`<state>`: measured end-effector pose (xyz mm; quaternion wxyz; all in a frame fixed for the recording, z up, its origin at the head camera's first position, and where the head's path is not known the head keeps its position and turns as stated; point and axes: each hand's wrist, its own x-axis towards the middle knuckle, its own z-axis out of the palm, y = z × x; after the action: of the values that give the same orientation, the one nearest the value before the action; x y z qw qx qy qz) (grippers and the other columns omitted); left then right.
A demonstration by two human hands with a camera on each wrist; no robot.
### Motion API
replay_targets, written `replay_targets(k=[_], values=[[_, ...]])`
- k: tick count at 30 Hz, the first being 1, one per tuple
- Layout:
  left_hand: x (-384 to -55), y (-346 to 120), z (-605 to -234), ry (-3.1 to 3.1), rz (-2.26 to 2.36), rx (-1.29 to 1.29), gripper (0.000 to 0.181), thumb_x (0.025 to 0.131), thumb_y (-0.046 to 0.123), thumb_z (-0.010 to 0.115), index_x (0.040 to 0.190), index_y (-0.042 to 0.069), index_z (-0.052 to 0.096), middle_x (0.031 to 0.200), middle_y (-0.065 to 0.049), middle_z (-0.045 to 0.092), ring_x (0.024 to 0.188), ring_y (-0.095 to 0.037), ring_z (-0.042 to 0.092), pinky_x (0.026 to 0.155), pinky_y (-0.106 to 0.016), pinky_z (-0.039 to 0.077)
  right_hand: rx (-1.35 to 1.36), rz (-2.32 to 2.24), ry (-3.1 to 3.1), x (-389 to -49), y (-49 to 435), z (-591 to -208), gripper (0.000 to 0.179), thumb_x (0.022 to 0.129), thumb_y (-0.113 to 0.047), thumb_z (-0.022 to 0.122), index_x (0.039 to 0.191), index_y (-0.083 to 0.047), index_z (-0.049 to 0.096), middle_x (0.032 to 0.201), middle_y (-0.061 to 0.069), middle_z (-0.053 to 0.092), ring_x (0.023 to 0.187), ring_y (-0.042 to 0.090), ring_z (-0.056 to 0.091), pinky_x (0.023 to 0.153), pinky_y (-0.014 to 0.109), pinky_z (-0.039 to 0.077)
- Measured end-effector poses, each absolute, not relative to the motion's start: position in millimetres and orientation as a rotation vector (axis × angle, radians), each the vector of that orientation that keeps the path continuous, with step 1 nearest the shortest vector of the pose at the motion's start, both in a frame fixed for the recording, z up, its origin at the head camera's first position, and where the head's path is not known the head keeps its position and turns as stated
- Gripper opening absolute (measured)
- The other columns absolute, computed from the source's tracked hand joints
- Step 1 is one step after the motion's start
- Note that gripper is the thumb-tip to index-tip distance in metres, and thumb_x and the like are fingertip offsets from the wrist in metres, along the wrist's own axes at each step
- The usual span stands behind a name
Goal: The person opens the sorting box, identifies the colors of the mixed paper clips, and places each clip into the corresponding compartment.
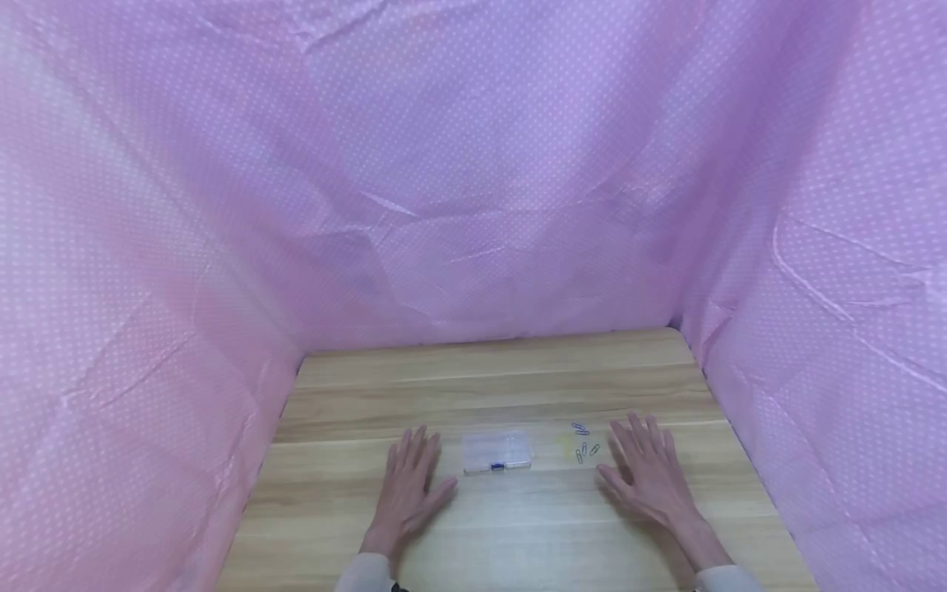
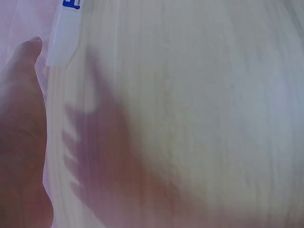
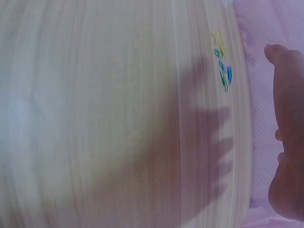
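A clear, flat plastic box point(image 1: 497, 449) with a dark blue mark on its front edge lies on the wooden table. Several paper clips point(image 3: 224, 80), green, blue and yellow, are scattered to its right. My left hand point(image 1: 408, 485), fingers spread and straight, is just left of the box and holds nothing. In the left wrist view only a corner of the box point(image 2: 66, 42) shows, beyond the thumb. To the right of the clips is my right hand point(image 1: 651, 477), its fingers likewise spread and nothing in them. Both hands cast shadows on the wood.
The table point(image 1: 473, 378) has a light wood grain and rounded far corners. Pink dotted cloth point(image 1: 473, 205) hangs as walls at the back, left and right, close along the table's edges.
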<state>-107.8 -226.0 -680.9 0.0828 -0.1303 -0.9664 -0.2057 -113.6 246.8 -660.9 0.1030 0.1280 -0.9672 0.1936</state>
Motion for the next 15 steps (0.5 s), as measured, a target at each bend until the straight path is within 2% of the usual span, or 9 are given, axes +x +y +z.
replay_targets(k=[1, 5, 8, 9, 12, 15], values=[[-109, -224, -680, -2.887, -0.632, -0.397, 0.087, 0.103, 0.059, 0.074, 0.173, 0.017, 0.045, 0.185, -0.02, 0.035, 0.173, -0.049, 0.028, 0.143, -0.034, -0.024, 0.384, 0.572, -2.853, -114, 245, -660, 0.085, 0.104, -0.053, 0.071, 0.17, -0.006, 0.046, 0.181, 0.032, 0.031, 0.167, 0.063, 0.026, 0.146, 0.06, -0.013], [-113, -218, -678, -2.879, -0.623, -0.445, 0.089, 0.103, 0.058, 0.074, 0.175, 0.017, 0.041, 0.185, -0.02, 0.033, 0.173, -0.048, 0.028, 0.143, -0.033, -0.026, 0.405, 0.581, -2.853, -115, 234, -660, 0.085, 0.103, -0.053, 0.072, 0.17, -0.006, 0.047, 0.18, 0.032, 0.033, 0.166, 0.064, 0.028, 0.146, 0.065, -0.006], [-115, -213, -675, -2.885, -0.623, -0.463, 0.091, 0.103, 0.058, 0.074, 0.176, 0.016, 0.039, 0.186, -0.02, 0.032, 0.173, -0.047, 0.028, 0.144, -0.037, -0.021, 0.43, 0.599, -2.838, -116, 225, -661, 0.086, 0.102, -0.052, 0.074, 0.169, -0.006, 0.048, 0.18, 0.032, 0.034, 0.165, 0.064, 0.029, 0.147, 0.064, -0.005], [-116, -211, -674, -2.888, -0.625, -0.468, 0.091, 0.103, 0.057, 0.074, 0.176, 0.016, 0.038, 0.186, -0.019, 0.032, 0.174, -0.047, 0.028, 0.143, -0.035, -0.022, 0.442, 0.602, -2.83, -116, 222, -661, 0.086, 0.102, -0.052, 0.074, 0.169, -0.006, 0.048, 0.18, 0.032, 0.034, 0.165, 0.064, 0.03, 0.147, 0.062, -0.006], [-118, -206, -671, -2.908, -0.605, -0.483, 0.091, 0.104, 0.058, 0.073, 0.176, 0.016, 0.038, 0.186, -0.019, 0.033, 0.174, -0.046, 0.028, 0.149, -0.054, 0.001, 0.476, 0.618, -2.809, -117, 213, -662, 0.085, 0.101, -0.05, 0.075, 0.168, -0.006, 0.049, 0.18, 0.031, 0.036, 0.165, 0.064, 0.031, 0.147, 0.056, -0.01], [-121, -200, -670, -2.92, -0.581, -0.515, 0.09, 0.105, 0.058, 0.072, 0.176, 0.014, 0.038, 0.185, -0.019, 0.033, 0.174, -0.046, 0.029, 0.142, -0.071, 0.023, 0.503, 0.627, -2.801, -118, 206, -663, 0.085, 0.101, -0.05, 0.076, 0.168, -0.005, 0.049, 0.18, 0.029, 0.037, 0.166, 0.062, 0.031, 0.146, 0.049, -0.015]])
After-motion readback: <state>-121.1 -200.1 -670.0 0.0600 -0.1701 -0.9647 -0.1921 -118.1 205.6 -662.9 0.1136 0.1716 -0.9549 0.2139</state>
